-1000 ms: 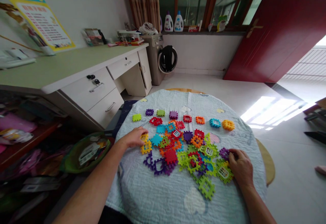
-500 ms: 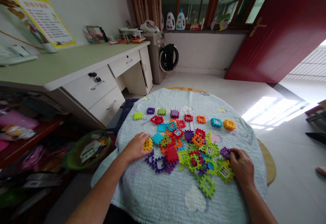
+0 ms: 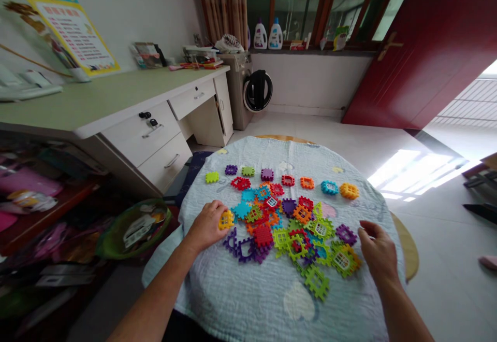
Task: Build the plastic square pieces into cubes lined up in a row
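Observation:
At the left edge of the pile, my left hand (image 3: 209,226) has its fingers closed on a yellow building block (image 3: 225,220) with window-like holes. My right hand (image 3: 377,248) hovers at the pile's right side, thumb and forefinger apart, holding nothing I can see. Just left of it lies a purple notched block (image 3: 346,234), and nearer to me a green block with a white window (image 3: 342,260). Between my hands spreads a heap of interlocking plastic pieces, among them a red block (image 3: 263,236) and a green frame piece (image 3: 317,282).
Along the far side runs a row of pieces, from a lime block (image 3: 212,177) to a yellow block stack (image 3: 350,191). A pale blue cloth (image 3: 267,300) covers the round table. A desk (image 3: 128,93) stands left, a washing machine (image 3: 237,90) behind, a green basket (image 3: 112,243) below left.
My right hand has drawn back to the right, off the purple block, and its fingers have parted. My left hand keeps the yellow block in nearly the same place.

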Demonstrator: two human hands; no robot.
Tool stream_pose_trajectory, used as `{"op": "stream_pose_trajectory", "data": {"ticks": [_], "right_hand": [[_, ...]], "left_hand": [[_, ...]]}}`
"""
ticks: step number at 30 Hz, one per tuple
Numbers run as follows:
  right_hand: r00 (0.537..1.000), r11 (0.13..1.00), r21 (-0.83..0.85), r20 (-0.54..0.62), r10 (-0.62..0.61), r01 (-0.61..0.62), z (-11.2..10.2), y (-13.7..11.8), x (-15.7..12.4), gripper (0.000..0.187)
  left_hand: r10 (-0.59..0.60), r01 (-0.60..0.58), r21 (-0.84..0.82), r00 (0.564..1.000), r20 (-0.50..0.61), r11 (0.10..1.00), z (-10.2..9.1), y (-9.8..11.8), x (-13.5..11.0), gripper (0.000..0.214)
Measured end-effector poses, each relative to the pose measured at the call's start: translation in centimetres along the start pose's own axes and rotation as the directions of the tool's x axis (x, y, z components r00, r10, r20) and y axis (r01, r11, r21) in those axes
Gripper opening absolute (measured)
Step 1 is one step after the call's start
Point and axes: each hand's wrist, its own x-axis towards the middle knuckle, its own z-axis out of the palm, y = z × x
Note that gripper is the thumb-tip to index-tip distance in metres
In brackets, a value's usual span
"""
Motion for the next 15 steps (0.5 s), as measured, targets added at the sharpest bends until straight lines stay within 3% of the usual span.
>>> {"op": "stream_pose_trajectory", "data": {"ticks": [2,4,5,6,8,9,11,15], "right_hand": [[0.994,0.995,0.031,0.034,-0.1,0.099,0.5,-3.2,-1.6,0.044],[0.944,0.961,0.111,0.188,-0.271,0.254,1.4,-7.1,-3.9,0.036],[0.871,0.92,0.17,0.298,-0.39,0.354,2.0,-9.0,-5.3,0.031],[0.764,0.869,0.227,0.413,-0.495,0.44,2.7,-10.8,-6.6,0.032],[0.577,0.779,0.316,0.534,-0.618,0.542,4.2,-13.7,-8.8,0.054],[0.509,0.752,0.341,0.573,-0.642,0.564,4.8,-14.7,-9.7,0.065],[0.446,0.749,0.333,0.641,-0.625,0.572,5.9,-15.8,-10.6,0.074],[0.406,0.783,0.278,0.731,-0.549,0.557,6.8,-15.5,-10.7,0.061]], "left_hand": [[-0.001,0.0,-0.027,1.0,-0.005,1.0,-0.5,1.4,0.0,0.04],[0.02,-0.019,-0.089,1.0,0.004,0.996,-0.8,3.5,0.0,0.043],[0.041,-0.037,-0.128,0.999,0.025,0.991,-0.8,4.7,0.0,0.043],[0.07,-0.06,-0.168,0.996,0.053,0.984,-0.8,5.9,0.1,0.044],[0.117,-0.093,-0.231,0.989,0.093,0.968,-0.4,7.8,0.2,0.05],[0.133,-0.103,-0.253,0.986,0.104,0.962,-0.1,8.6,0.3,0.056],[0.153,-0.115,-0.283,0.981,0.117,0.952,0.5,9.5,0.3,0.07],[0.201,-0.135,-0.355,0.967,0.156,0.925,1.3,10.0,0.1,0.086]]}}
